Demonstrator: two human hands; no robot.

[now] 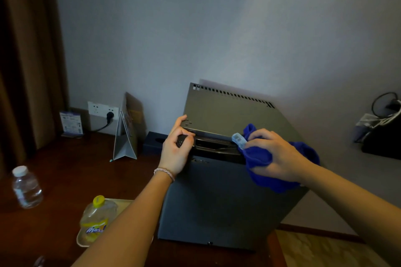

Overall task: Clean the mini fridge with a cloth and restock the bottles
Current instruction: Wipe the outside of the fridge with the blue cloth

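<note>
Mini fridge: dark grey metal box on dark brown wooden desk, door closed, vent slots along rear top edge.
Fridge badge: small logo below handle recess, unreadable.
Left hand: fingers curled around left end of handle recess at top front edge.
Right hand: clamped on bunched blue cloth, pressed at right end of recess.
Bottles: clear water bottle, white cap, left; yellow-capped bottle on pale tray, label blurred.
Nearby: folded card stand, wall socket with plug.
</note>
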